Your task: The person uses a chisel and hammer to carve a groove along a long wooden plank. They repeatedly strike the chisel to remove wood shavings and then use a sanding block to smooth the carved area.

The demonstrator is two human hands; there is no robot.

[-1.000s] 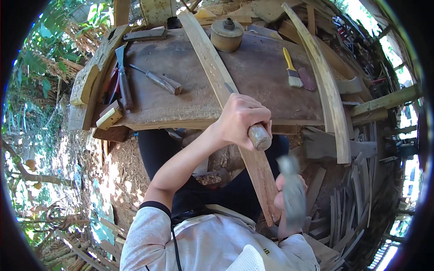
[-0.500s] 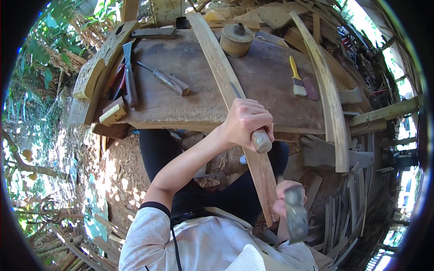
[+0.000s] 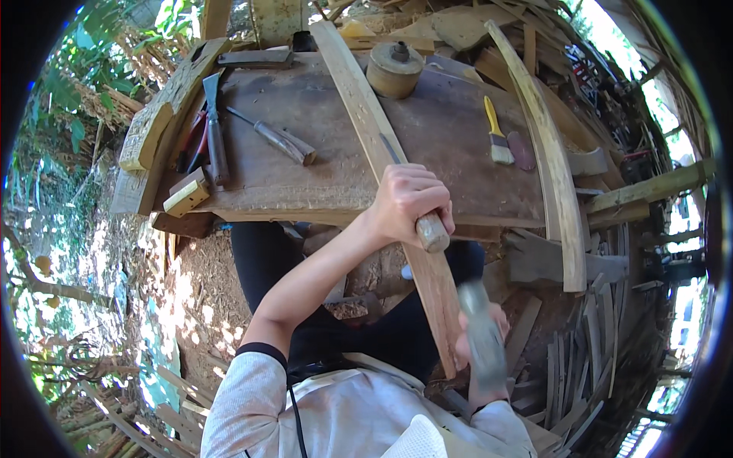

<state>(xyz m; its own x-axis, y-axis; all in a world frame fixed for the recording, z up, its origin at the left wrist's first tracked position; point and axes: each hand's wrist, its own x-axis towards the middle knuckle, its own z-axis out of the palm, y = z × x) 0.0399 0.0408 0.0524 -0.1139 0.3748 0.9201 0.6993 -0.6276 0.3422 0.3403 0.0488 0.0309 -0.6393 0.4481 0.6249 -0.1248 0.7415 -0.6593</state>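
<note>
My left hand is wrapped round the wooden handle of a chisel, whose butt sticks out on the near side. The narrow dark blade reaches away from me along a long pale plank. That plank slopes from the bench's far edge down toward my lap, between my legs. Right of its near end, my right hand is closed round a mallet. The mallet's grey-green head is smeared by motion, stands apart from the chisel butt, and partly covers the fingers.
On the wooden bench lie wooden-handled tools, a blue-bladed scraper, red-handled pliers and a yellow-handled paintbrush. A round wooden block stands at the back. A curved pole crosses the right side; offcuts lie beyond.
The mallet in my right hand has moved up and left, nearer the chisel's butt. My left hand still grips the chisel, slightly shifted left in the picture.
</note>
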